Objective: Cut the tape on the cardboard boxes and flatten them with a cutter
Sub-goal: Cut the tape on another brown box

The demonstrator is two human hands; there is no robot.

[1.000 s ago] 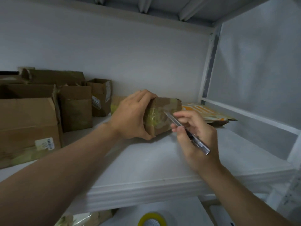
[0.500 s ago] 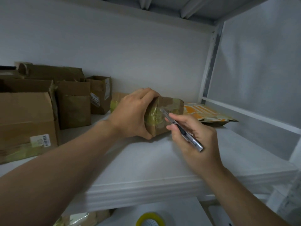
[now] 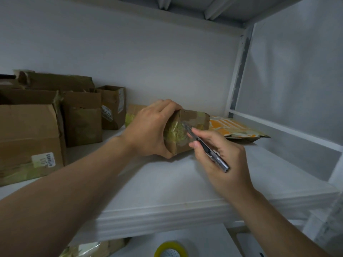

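The small box (image 3: 194,125) near the shelf's (image 3: 185,184) back edge is showing matt brown cardboard, and the tape (image 3: 174,135) on its end is shining, glossy and wrinkled. The cutter (image 3: 206,147) is gleaming like smooth metal. The shelf is looking white, smooth and matt. The big boxes (image 3: 27,130) at its left edge are showing creased cardboard with a paper label (image 3: 43,160).

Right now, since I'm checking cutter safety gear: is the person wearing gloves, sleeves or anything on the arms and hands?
The left hand and right hand are ungloved; the left forearm and right forearm are bare to the frame edge. No sleeves, watch, bands or rings show.
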